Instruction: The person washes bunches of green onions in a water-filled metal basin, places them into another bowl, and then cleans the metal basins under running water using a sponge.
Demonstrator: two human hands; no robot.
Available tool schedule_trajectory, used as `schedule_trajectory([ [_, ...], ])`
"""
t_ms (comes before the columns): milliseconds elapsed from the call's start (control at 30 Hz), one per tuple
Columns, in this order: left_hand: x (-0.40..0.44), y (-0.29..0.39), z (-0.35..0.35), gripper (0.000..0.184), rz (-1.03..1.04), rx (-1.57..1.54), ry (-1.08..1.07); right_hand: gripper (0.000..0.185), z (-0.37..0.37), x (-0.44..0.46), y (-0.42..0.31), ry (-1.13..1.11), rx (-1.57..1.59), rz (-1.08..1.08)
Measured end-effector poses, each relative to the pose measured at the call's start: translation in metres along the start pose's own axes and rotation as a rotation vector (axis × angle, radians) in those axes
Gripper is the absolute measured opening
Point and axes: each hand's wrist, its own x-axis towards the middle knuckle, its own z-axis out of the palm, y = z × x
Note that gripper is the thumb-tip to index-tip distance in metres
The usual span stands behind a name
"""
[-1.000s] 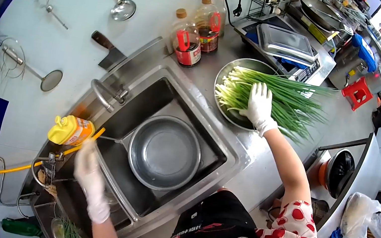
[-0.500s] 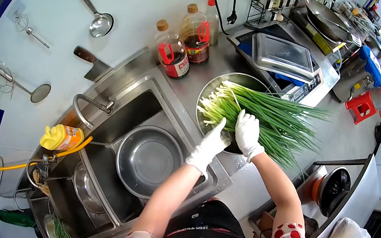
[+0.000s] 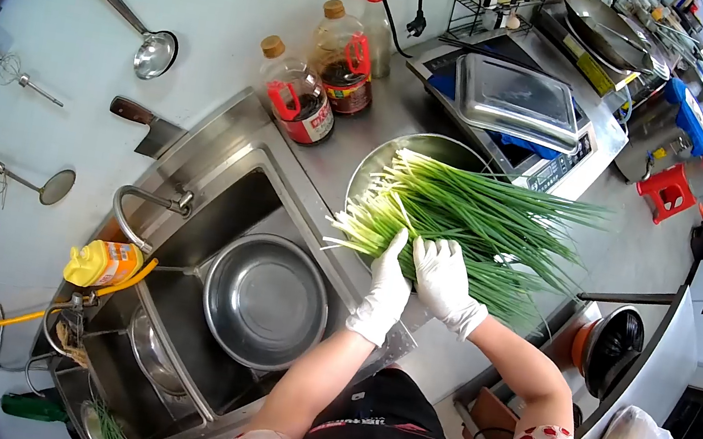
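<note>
A big bunch of green onions [image 3: 492,211] lies across a round metal bowl [image 3: 362,168], white ends to the left and green tops past the right side. Some white ends poke over the bowl's near-left rim. My left hand [image 3: 386,289], in a white glove, closes on the near stalks just behind their white ends, thumb up; its fingertips are partly hidden. Right beside it, my gloved right hand [image 3: 447,282] has its fingers curled over the same near stalks, a little farther along the green part.
Left of the bowl is a sink [image 3: 260,181] with a metal basin [image 3: 266,298] in it. Behind stand sauce bottles [image 3: 296,103] and an induction cooker [image 3: 556,165] under a clear lid [image 3: 520,104]. A cleaver [image 3: 149,125] and a ladle [image 3: 154,52] hang on the wall.
Both hands have come nearer to my body, drawing the near stalks with them, so white ends now reach over the bowl's near-left rim. The view has shifted slightly.
</note>
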Motion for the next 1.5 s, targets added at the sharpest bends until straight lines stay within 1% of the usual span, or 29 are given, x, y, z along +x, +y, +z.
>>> schedule_trajectory([
  [67,0.006,0.002,-0.008,0.034,-0.074,-0.041,-0.097,0.042,-0.003,0.0,0.002,0.065,-0.001,-0.043],
  [167,-0.013,0.009,0.006,0.033,-0.047,-0.024,-0.096,0.042,-0.004,0.003,0.002,0.004,0.044,-0.043],
  [300,-0.014,0.016,0.002,0.035,0.003,0.016,-0.159,0.041,0.002,0.003,0.001,0.07,0.124,-0.09],
  [333,-0.012,0.017,-0.001,0.037,0.058,0.05,-0.204,0.041,0.001,0.004,0.0,0.062,0.179,-0.085],
  [367,-0.009,0.021,-0.004,0.04,0.021,0.034,-0.222,0.041,-0.002,0.005,-0.002,0.085,0.185,-0.088],
  [433,-0.009,0.026,-0.005,0.044,0.047,0.037,-0.256,0.042,-0.007,0.01,-0.005,0.129,0.197,-0.094],
  [467,-0.008,0.029,-0.007,0.047,0.072,0.049,-0.261,0.043,-0.009,0.013,-0.007,0.118,0.187,-0.084],
  [567,-0.018,0.042,0.004,0.046,0.083,0.026,-0.266,0.043,-0.013,0.02,-0.013,0.15,0.18,-0.093],
  [700,-0.018,0.05,0.013,0.041,0.207,0.119,-0.213,0.043,-0.02,0.026,-0.019,0.17,0.165,-0.133],
  [733,-0.026,0.056,0.02,0.038,0.199,0.105,-0.19,0.042,-0.022,0.029,-0.022,0.191,0.164,-0.143],
  [767,-0.034,0.062,0.028,0.037,0.239,0.11,-0.181,0.044,-0.026,0.032,-0.026,0.189,0.209,-0.152],
  [833,-0.044,0.079,0.029,0.041,0.312,0.163,-0.21,0.046,-0.026,0.041,-0.039,0.263,0.222,-0.178],
  [900,-0.058,0.1,0.024,0.041,0.315,0.078,-0.202,0.047,-0.038,0.05,-0.057,0.275,0.261,-0.205],
  [1000,-0.091,0.136,0.017,0.044,0.52,0.102,-0.248,0.05,-0.037,0.067,-0.091,0.315,0.336,-0.276],
  [1033,-0.106,0.148,0.015,0.045,0.573,0.098,-0.245,0.052,-0.04,0.072,-0.104,0.308,0.375,-0.29],
  [1067,-0.122,0.158,0.012,0.047,0.644,0.089,-0.189,0.053,-0.041,0.077,-0.12,0.321,0.434,-0.322],
  [1100,-0.13,0.172,-0.007,0.049,0.726,0.152,-0.194,0.054,-0.04,0.084,-0.136,0.33,0.497,-0.36],
  [1133,-0.141,0.183,-0.02,0.052,0.762,0.133,-0.157,0.055,-0.036,0.089,-0.155,0.345,0.564,-0.413],
  [1167,-0.153,0.193,-0.034,0.054,0.799,0.113,-0.119,0.056,-0.029,0.091,-0.175,0.341,0.588,-0.456],
  [1200,-0.161,0.204,-0.054,0.053,0.828,0.092,-0.115,0.057,-0.021,0.092,-0.195,0.337,0.61,-0.5],
  [1233,-0.167,0.212,-0.073,0.053,0.854,0.092,-0.066,0.057,-0.011,0.094,-0.213,0.335,0.628,-0.543],
  [1267,-0.173,0.219,-0.093,0.053,0.875,0.09,-0.021,0.062,-0.001,0.094,-0.232,0.346,0.607,-0.577],
  [1367,-0.18,0.234,-0.157,0.049,0.92,0.059,0.104,0.07,0.041,0.086,-0.282,0.224,0.681,-0.642],
  [1400,-0.178,0.237,-0.177,0.048,0.925,0.066,0.169,0.08,0.063,0.083,-0.297,0.188,0.695,-0.658],
  [1433,-0.174,0.238,-0.196,0.046,0.926,0.072,0.23,0.085,0.077,0.08,-0.307,0.112,0.679,-0.672],
  [1500,-0.158,0.238,-0.23,0.039,0.855,0.024,0.382,0.08,0.105,0.073,-0.323,-0.126,0.73,-0.633],
])
